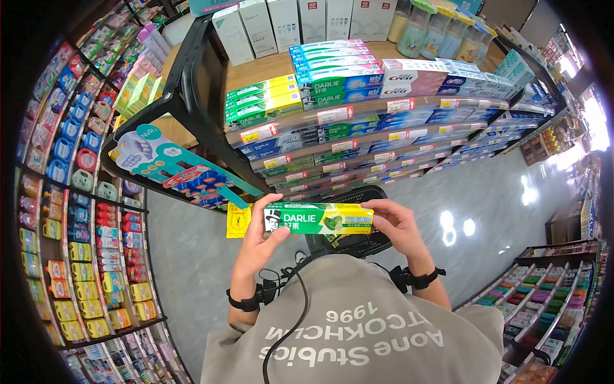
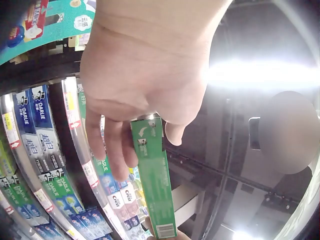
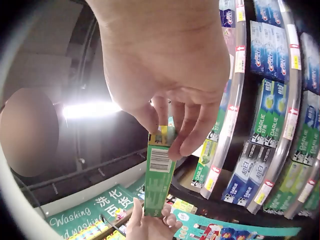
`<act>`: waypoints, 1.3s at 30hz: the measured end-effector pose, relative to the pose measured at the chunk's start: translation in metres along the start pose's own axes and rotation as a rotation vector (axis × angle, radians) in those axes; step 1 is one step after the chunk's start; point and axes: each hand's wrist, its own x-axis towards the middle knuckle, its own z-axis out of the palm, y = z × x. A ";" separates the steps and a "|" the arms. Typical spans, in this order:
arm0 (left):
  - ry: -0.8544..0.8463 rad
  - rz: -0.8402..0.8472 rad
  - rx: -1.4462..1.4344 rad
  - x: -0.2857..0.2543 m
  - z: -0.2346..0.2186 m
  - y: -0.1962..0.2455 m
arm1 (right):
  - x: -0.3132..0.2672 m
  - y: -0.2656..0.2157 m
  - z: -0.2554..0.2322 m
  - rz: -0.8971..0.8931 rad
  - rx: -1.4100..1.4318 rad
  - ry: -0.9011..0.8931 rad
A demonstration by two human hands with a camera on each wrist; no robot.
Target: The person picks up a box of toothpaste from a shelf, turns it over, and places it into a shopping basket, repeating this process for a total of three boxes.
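A green and yellow DARLIE toothpaste box (image 1: 306, 219) is held level in front of the chest, its printed front facing up toward the head camera. My left hand (image 1: 259, 232) grips the end with the top-hat figure, thumb on the front edge. At the yellow end, my right hand (image 1: 398, 229) pinches the box between thumb and fingers. The left wrist view shows the green underside of the toothpaste box (image 2: 156, 185) running away from the palm. A barcode shows near the right fingers on the toothpaste box (image 3: 159, 175) in the right wrist view.
Ahead stands a shelf unit (image 1: 384, 107) stacked with toothpaste boxes, with price tags along its edges. A black shopping basket (image 1: 364, 193) is below the hands. Racks of bottles and packets (image 1: 80, 256) line the left side; another low rack (image 1: 531, 301) stands right.
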 end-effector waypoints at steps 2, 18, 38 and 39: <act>0.008 -0.013 -0.019 0.000 -0.001 0.000 | 0.000 0.001 0.002 0.000 0.006 0.002; 0.033 0.006 -0.013 0.001 -0.003 -0.005 | 0.005 0.000 0.005 0.015 0.017 0.012; -0.013 0.025 0.413 0.005 -0.022 -0.002 | 0.014 0.007 0.012 0.031 -0.025 0.032; -0.002 0.039 0.516 0.006 -0.023 0.002 | 0.013 0.008 0.013 0.016 -0.051 0.042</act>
